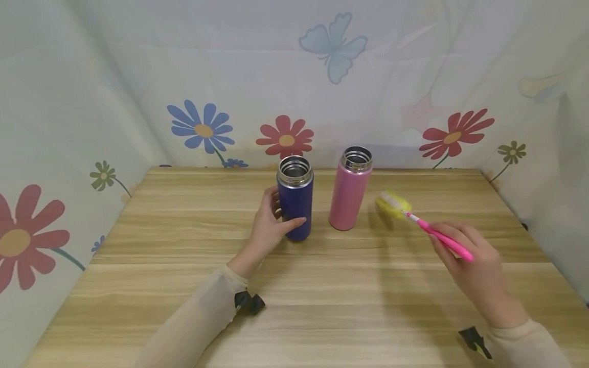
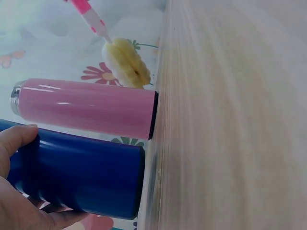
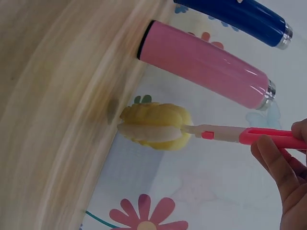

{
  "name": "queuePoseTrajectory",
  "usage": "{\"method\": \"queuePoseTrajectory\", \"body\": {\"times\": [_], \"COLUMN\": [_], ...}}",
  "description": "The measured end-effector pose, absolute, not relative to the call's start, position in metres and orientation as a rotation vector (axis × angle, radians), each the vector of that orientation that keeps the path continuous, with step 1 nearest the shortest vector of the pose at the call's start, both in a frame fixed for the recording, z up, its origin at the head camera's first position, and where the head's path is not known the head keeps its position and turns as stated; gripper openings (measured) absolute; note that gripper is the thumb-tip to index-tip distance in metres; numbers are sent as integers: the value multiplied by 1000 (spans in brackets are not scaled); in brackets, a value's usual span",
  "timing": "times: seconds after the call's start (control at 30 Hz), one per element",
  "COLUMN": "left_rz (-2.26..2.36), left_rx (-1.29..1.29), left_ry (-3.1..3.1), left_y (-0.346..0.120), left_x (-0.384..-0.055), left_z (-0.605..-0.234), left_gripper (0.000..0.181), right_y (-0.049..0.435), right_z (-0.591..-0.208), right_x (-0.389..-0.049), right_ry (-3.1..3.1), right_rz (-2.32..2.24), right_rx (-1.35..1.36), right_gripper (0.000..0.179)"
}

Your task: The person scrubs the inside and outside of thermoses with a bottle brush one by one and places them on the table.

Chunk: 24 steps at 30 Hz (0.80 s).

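Note:
My left hand (image 1: pixel 269 225) grips a dark blue bottle (image 1: pixel 296 204) from its left side, thumb across the front. The bottle stands upright, lidless, its steel mouth facing up. Just right of it stands a pink bottle (image 1: pixel 350 197), also lidless, touched by neither hand. My right hand (image 1: pixel 476 263) holds a bottle brush by its pink handle (image 1: pixel 444 239). The brush's yellow and white sponge head (image 1: pixel 393 204) points left toward the pink bottle and sits apart from it. In the right wrist view, the sponge head (image 3: pixel 156 127) hangs close over the tabletop.
Both bottles stand on a wood-grain table (image 1: pixel 331 306). Behind and at the sides hangs a pale curtain (image 1: pixel 257 66) printed with flowers and a butterfly. Dark wrist devices (image 1: pixel 250 302) show beside both sleeves.

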<state>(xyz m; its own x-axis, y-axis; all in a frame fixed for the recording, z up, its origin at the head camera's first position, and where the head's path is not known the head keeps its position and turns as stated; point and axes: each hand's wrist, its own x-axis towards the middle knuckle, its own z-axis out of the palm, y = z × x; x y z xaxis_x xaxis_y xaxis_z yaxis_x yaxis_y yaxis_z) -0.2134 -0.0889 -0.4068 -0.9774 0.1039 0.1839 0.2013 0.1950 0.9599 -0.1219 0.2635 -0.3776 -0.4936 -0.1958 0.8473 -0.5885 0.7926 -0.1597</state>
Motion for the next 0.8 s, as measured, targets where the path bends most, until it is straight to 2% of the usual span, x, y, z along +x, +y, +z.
{"method": "queuePoseTrajectory", "body": {"times": [0.3,0.8], "left_rz": [-1928,-1914], "left_rx": [-302,-308], "left_ry": [-2377,-2381], "left_y": [-89,-91], "left_x": [-215,-219], "left_z": [-409,-415], "left_gripper": [83,85], "right_y": [256,254], "right_z": [-387,-405], "right_x": [-123,-122], "right_ry": [-1999,-2037], "right_rz": [433,349], "right_rx": [685,920], "right_gripper": [44,40]}}
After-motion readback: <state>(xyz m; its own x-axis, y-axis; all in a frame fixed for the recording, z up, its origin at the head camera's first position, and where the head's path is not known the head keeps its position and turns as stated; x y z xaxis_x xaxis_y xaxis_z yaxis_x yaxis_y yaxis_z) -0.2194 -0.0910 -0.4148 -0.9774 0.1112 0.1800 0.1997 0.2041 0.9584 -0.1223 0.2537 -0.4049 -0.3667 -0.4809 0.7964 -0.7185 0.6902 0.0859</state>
